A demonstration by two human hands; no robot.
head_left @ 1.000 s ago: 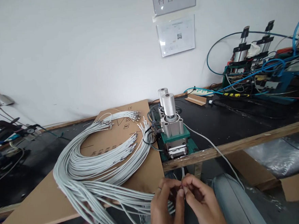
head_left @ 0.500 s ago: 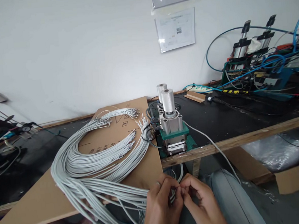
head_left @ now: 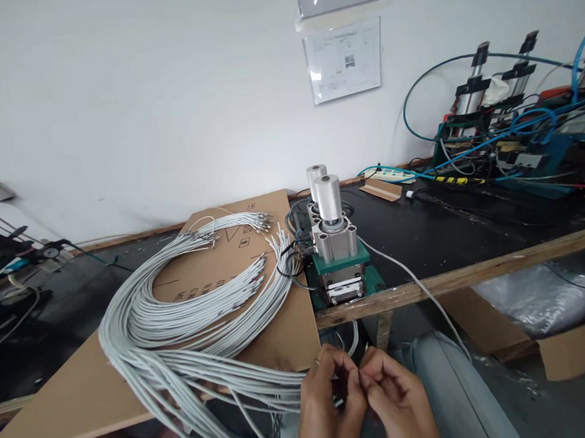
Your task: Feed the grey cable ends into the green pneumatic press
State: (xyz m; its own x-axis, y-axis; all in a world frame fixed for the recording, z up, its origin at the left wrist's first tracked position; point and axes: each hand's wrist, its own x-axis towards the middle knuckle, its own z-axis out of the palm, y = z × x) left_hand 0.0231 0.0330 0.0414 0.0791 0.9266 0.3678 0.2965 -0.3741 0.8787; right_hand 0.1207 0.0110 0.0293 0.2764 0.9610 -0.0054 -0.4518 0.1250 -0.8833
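A white wall (head_left: 138,89) rises behind a black-topped bench (head_left: 438,235) with a raw wooden edge. The pale grey cables (head_left: 124,324) lie in a thick curved bundle on a flat sheet of cardboard (head_left: 60,409) on the bench's left part, their ends fanned out in several groups, while a lower branch runs off the sheet's front edge toward the left hand (head_left: 328,403). That hand and the right hand (head_left: 398,398) meet just in front of the bench edge, the fingers of both curled and their tips pressed together; what they pinch is too small and covered to make out. Just beyond the hands, at the cardboard's right side, stands a press (head_left: 334,243) with 2 silver knurled cylinders and a green base. A denim-clad leg (head_left: 459,387) is beside the right hand, and farther right an open carton (head_left: 577,352) holds clear plastic (head_left: 543,295). Toward the back of the bench are a power strip (head_left: 392,174) and, at far right, more machines (head_left: 469,103) with blue hoses. A sheathed paper sheet (head_left: 344,62) hangs on the wall.
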